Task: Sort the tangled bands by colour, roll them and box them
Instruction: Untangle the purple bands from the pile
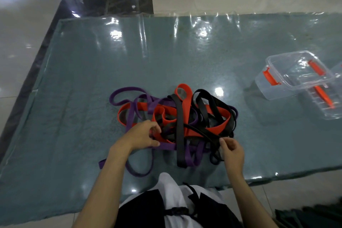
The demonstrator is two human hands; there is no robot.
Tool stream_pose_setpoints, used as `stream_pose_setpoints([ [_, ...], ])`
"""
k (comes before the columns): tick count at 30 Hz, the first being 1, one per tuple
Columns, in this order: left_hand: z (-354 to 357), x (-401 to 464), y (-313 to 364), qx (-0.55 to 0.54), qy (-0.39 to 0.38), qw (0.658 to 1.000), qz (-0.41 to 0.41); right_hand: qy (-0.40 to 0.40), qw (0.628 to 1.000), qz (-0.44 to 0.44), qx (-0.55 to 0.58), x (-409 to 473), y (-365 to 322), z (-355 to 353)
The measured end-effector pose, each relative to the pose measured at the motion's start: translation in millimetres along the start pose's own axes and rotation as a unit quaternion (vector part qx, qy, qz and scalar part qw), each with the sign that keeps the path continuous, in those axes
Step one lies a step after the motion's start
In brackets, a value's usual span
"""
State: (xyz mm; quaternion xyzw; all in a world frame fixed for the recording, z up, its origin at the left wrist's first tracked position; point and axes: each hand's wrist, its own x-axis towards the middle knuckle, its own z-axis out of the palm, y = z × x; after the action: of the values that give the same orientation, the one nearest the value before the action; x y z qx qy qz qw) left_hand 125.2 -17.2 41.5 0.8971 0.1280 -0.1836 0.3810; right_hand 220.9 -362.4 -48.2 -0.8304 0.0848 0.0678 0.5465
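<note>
A tangled heap of flat bands lies on the mat in front of me: purple bands (129, 98), orange-red bands (185, 98) and black bands (209, 101) looped through each other. My left hand (142, 136) sits at the heap's near left side, its thumb and fingers pinching a purple band (166, 146). At the heap's near right side, my right hand (232, 151) pinches a thin black band (203, 132) between thumb and forefinger. A clear plastic box (294, 74) with orange latches stands at the right.
The blue-grey mat (166, 57) is covered in shiny clear plastic and lies on a tiled floor. The box's clear lid (325, 105) lies against the box at the far right. My knees and clothing are at the near edge.
</note>
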Motion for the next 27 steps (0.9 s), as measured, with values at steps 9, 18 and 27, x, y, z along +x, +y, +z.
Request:
stream_pose_setpoints([
  [9, 39, 19, 52, -0.008, 0.073, 0.992, 0.107, -0.178, 0.959, -0.085, -0.203, -12, 9, 14],
  [18, 111, 26, 35, 0.057, -0.037, 0.991, -0.117, -0.199, 0.917, -0.116, -0.325, -23, 10, 18],
  [27, 96, 7, 39, -0.193, 0.012, 0.975, -0.114, -0.168, 0.984, 0.031, -0.051, -36, 17, 22],
])
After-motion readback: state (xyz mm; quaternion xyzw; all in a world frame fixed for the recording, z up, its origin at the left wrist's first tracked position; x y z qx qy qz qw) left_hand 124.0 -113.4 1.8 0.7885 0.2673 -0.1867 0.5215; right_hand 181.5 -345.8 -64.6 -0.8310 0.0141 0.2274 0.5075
